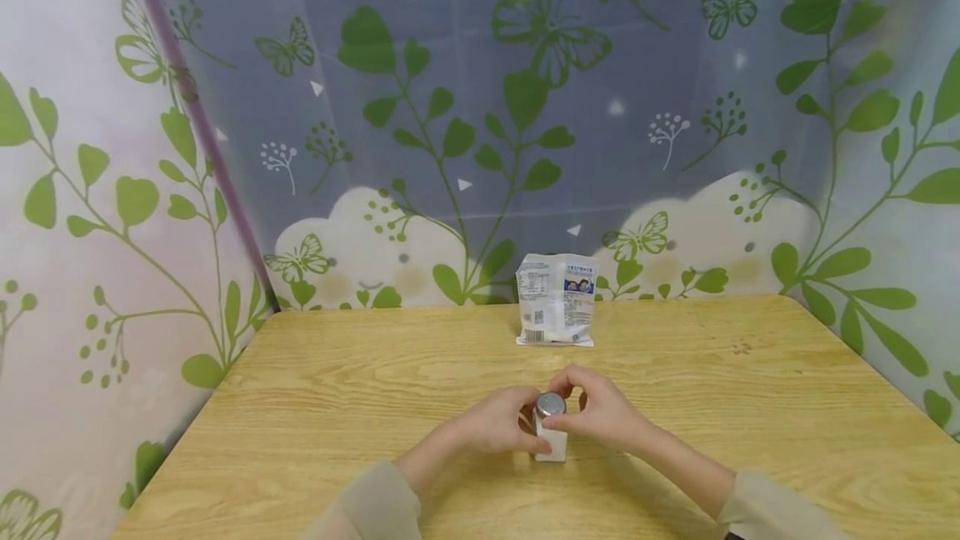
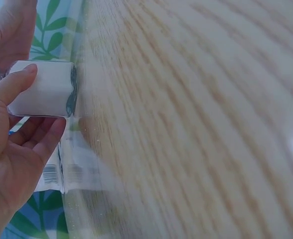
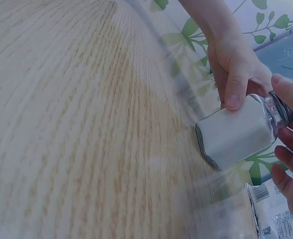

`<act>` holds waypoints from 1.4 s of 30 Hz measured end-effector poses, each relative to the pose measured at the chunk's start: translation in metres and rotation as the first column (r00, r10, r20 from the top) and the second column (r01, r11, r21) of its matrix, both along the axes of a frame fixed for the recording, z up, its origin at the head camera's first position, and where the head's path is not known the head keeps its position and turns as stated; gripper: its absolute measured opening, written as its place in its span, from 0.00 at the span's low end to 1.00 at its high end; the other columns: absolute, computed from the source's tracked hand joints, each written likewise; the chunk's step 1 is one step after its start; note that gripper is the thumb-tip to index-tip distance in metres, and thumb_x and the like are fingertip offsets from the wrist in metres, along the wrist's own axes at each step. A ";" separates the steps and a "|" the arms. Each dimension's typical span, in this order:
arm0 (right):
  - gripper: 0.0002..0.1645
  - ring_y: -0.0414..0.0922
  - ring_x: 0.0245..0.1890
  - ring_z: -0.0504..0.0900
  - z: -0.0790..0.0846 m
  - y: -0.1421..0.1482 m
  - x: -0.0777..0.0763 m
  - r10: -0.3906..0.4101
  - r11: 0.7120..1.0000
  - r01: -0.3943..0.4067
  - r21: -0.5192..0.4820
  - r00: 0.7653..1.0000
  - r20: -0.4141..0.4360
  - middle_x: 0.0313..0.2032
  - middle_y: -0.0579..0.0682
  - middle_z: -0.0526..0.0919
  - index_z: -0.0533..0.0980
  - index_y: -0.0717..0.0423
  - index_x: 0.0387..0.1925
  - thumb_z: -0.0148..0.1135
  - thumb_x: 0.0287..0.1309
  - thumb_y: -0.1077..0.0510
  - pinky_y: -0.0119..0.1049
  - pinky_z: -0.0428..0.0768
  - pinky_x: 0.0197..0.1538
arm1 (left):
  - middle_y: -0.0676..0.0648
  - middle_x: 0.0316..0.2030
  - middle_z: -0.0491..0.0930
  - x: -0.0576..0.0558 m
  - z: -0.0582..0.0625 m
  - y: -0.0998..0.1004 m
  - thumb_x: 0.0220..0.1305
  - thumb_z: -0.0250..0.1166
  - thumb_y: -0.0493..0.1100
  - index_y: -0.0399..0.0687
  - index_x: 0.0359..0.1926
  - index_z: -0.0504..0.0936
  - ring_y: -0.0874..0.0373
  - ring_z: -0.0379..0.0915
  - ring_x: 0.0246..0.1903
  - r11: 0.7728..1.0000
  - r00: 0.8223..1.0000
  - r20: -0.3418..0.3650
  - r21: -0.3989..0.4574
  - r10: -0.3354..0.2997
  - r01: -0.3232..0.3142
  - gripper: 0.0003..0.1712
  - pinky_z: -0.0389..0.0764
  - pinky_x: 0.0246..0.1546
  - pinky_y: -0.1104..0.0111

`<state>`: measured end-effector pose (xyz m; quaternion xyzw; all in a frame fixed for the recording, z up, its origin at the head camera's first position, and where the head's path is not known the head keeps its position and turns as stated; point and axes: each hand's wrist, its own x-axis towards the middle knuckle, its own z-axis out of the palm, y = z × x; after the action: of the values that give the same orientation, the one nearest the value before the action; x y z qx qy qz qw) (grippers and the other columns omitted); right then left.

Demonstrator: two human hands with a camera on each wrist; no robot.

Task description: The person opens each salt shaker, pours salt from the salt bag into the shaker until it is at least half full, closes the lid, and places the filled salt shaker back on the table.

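Note:
A small square glass salt shaker (image 1: 552, 444) with a perforated metal cap (image 1: 551, 403) stands upright at the table's near middle, full of white grains. My left hand (image 1: 498, 421) grips its glass body from the left, thumb across the near face. From the other side my right hand (image 1: 603, 415) pinches the metal cap between thumb and fingers. In the right wrist view the shaker (image 3: 236, 134) shows its threaded neck (image 3: 273, 110) by the right thumb. The left wrist view shows left fingers under the white-filled body (image 2: 44, 92).
Behind the hands, a white printed packet (image 1: 557, 302) stands upright near the table's back edge. The wood-grain table (image 1: 360, 357) meets a curtain (image 1: 420, 148) with leaves and butterflies at the back and both sides.

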<state>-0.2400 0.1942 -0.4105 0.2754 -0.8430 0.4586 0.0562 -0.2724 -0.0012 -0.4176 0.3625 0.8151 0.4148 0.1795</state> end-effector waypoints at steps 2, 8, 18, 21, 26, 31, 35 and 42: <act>0.17 0.40 0.32 0.72 0.001 0.000 0.000 0.008 1.000 -0.008 -0.006 1.000 0.014 0.33 0.45 0.76 0.75 0.55 0.36 0.72 0.45 0.56 0.30 0.69 0.27 | 0.56 0.31 0.77 0.001 0.001 0.000 0.47 0.73 0.37 0.44 0.41 0.75 0.68 0.74 0.31 1.000 1.000 0.001 -0.001 -0.002 0.002 0.19 0.76 0.35 0.76; 0.18 0.40 0.34 0.72 0.009 0.002 0.005 0.063 0.998 -0.063 0.022 0.998 0.008 0.34 0.46 0.75 0.75 0.55 0.40 0.71 0.46 0.58 0.31 0.70 0.27 | 0.57 0.31 0.76 0.000 0.000 0.000 0.47 0.73 0.38 0.44 0.42 0.76 0.68 0.74 0.31 1.000 1.000 -0.004 -0.006 -0.007 0.007 0.20 0.76 0.35 0.76; 0.17 0.39 0.33 0.73 -0.001 0.005 0.002 0.071 0.997 -0.072 -0.023 0.997 -0.035 0.33 0.46 0.76 0.76 0.55 0.39 0.71 0.46 0.58 0.30 0.71 0.28 | 0.56 0.32 0.76 0.002 0.000 0.000 0.47 0.73 0.37 0.43 0.43 0.76 0.67 0.74 0.32 1.000 1.000 0.009 0.012 -0.003 0.003 0.21 0.76 0.36 0.76; 0.17 0.38 0.32 0.73 -0.002 0.002 0.005 0.035 0.999 -0.037 -0.039 0.998 -0.044 0.32 0.45 0.77 0.75 0.57 0.37 0.72 0.45 0.58 0.30 0.72 0.28 | 0.56 0.32 0.76 0.002 0.000 0.000 0.47 0.73 0.37 0.43 0.43 0.76 0.67 0.74 0.32 1.000 1.000 0.013 0.016 -0.001 0.001 0.20 0.76 0.36 0.75; 0.19 0.38 0.33 0.72 -0.001 0.000 0.008 0.010 0.999 -0.012 -0.040 0.999 -0.037 0.32 0.45 0.76 0.73 0.58 0.38 0.72 0.45 0.58 0.30 0.71 0.29 | 0.56 0.32 0.76 0.001 -0.001 0.000 0.47 0.72 0.36 0.43 0.42 0.75 0.67 0.74 0.32 1.000 1.000 0.017 0.021 0.006 -0.006 0.20 0.76 0.36 0.75; 0.19 0.38 0.34 0.72 -0.002 0.002 0.008 0.064 0.998 -0.066 -0.019 0.995 -0.082 0.35 0.47 0.75 0.74 0.58 0.43 0.69 0.49 0.59 0.31 0.73 0.28 | 0.56 0.33 0.76 0.001 -0.001 0.000 0.48 0.72 0.36 0.42 0.44 0.75 0.67 0.74 0.33 1.000 1.000 0.028 0.024 0.001 -0.002 0.21 0.76 0.37 0.75; 0.17 0.39 0.36 0.72 -0.003 0.006 0.008 0.116 0.993 -0.119 -0.017 0.986 -0.119 0.38 0.49 0.76 0.74 0.59 0.47 0.64 0.54 0.61 0.32 0.75 0.30 | 0.56 0.33 0.76 0.001 -0.001 0.000 0.48 0.72 0.36 0.41 0.45 0.75 0.66 0.74 0.34 1.000 0.999 0.036 0.024 -0.002 0.001 0.22 0.76 0.37 0.75; 0.17 0.38 0.38 0.73 -0.007 0.009 0.006 0.113 0.992 -0.117 -0.049 0.991 -0.078 0.39 0.51 0.77 0.74 0.60 0.48 0.63 0.56 0.61 0.35 0.78 0.34 | 0.56 0.34 0.76 0.001 0.000 0.001 0.49 0.72 0.37 0.41 0.47 0.75 0.66 0.74 0.35 1.000 0.999 0.041 0.029 -0.014 0.012 0.23 0.76 0.38 0.75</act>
<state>-0.2338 0.2032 -0.4180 0.3390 -0.8104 0.4729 0.0686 -0.2712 -0.0006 -0.4181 0.3616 0.8028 0.4327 0.1937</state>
